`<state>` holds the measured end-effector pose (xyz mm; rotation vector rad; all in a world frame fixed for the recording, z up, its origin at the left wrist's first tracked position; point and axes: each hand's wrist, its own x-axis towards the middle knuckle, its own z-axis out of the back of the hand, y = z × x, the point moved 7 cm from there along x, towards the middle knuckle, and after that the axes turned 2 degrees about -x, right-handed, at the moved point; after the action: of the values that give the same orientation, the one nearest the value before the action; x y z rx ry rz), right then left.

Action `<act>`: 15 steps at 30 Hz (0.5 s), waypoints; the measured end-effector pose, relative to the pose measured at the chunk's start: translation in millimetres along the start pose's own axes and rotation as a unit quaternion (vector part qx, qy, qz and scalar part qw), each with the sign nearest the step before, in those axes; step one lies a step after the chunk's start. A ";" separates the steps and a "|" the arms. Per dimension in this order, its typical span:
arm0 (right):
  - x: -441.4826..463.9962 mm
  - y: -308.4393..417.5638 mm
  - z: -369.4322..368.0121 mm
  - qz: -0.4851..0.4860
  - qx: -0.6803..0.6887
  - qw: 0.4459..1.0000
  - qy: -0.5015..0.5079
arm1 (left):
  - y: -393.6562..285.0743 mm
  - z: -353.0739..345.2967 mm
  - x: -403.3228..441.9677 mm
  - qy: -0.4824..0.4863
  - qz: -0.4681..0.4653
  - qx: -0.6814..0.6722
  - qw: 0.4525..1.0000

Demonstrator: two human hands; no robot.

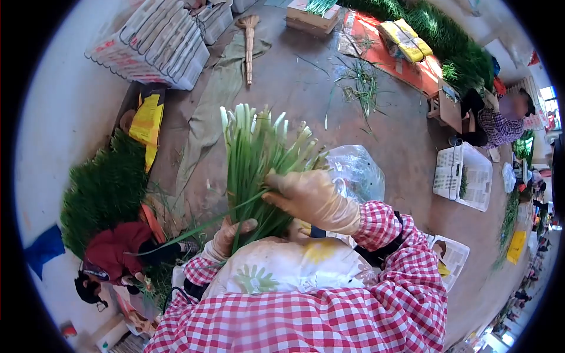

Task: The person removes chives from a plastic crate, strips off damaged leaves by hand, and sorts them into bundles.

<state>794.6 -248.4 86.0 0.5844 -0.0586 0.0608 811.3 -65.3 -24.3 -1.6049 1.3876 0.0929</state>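
Note:
A thick bunch of garlic chives (250, 150) stands upright in front of my body, its pale cut ends on top and green leaves below. My gloved left hand (226, 238) is closed round its lower left side, thumb across the leaves. My gloved right hand (312, 197) is closed against the bunch's right side, its fingertips pinching among the stalks at a long loose leaf (194, 232). That leaf slants down to the left, out over my left wrist. A white apron with a flower print (282, 265) covers my lap below the bunch.
Stacked white crates (150, 44) stand upper left, near a straw broom (249, 53). A clear plastic bag (356, 173) lies beyond my right hand. A white basket (463, 176) is at right. Co-workers sit on the right (500, 117) and lower left (118, 250), beside heaped greens (103, 188).

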 end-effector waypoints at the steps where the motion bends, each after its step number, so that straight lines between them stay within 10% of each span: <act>1: 7.4 -4.4 4.2 0.026 0.004 1.000 -0.015 | -4.9 -2.0 8.9 0.008 0.025 -0.050 0.998; 4: 31.8 -44.0 25.3 0.051 0.259 0.961 -0.084 | 0.8 17.0 37.9 0.035 0.078 -0.176 0.981; 8: 74.8 -83.3 51.3 -0.090 -0.076 0.980 -0.158 | -26.6 30.8 57.5 0.053 0.055 -0.170 0.982; 15: 159.2 -205.6 38.9 -0.292 0.291 0.855 -0.314 | -162.8 14.8 123.6 0.113 -0.032 0.006 0.993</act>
<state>967.0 -434.6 17.1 1.1928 -0.5097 -0.7389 990.2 -164.1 -9.4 -1.6886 1.5018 -0.1392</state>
